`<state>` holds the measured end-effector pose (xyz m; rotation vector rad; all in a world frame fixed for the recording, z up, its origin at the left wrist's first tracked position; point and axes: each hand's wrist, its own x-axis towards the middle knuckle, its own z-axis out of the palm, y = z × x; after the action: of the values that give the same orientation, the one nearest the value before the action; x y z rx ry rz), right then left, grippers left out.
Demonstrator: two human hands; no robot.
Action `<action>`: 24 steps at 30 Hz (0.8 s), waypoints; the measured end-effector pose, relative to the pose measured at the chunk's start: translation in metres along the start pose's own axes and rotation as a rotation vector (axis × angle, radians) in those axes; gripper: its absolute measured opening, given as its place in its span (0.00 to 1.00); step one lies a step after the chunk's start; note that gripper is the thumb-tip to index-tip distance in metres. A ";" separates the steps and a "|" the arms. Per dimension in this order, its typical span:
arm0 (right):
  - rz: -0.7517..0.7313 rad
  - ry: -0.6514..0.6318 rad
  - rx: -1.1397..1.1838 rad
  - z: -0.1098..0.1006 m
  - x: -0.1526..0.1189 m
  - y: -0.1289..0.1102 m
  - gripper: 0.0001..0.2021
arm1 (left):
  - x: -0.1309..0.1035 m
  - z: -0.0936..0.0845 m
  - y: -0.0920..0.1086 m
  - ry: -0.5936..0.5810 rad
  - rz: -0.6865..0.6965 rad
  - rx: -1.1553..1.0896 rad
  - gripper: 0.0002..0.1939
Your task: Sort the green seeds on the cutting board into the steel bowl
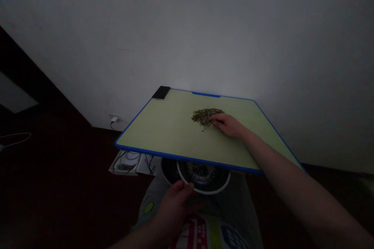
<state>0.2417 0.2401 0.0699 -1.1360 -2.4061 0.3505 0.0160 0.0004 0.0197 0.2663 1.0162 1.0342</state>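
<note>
A heap of small greenish-brown grains (201, 116), perhaps dried beans or seeds, lies on the pale yellow-green tabletop (163, 132) with a blue rim. My right hand (228, 124) is at the heap's right side, its fingers bent together at the grains; anything between the fingertips is too small to make out. Below the table's front edge, my left hand (178, 200) grips the pale rim of a dark bowl (214, 191) between thumb and fingers. Some light bits show inside this bowl, which is partly hidden by the table. Another dark bowl (168, 171) sits against it on the left.
A dark flat device (161, 92), like a phone or tablet, lies at the table's far left corner. The white wall (204, 39) stands behind the table. Under the left side are white boxes (125, 163) with cables. A plug (115, 119) sits in the wall socket.
</note>
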 end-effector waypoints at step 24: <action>0.049 0.087 -0.020 0.003 -0.013 -0.004 0.16 | 0.004 -0.001 -0.004 0.032 0.000 -0.009 0.10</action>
<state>0.2445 0.2270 0.0651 -1.1954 -2.3148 0.2867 0.0178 0.0009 0.0146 0.2431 1.0398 1.0457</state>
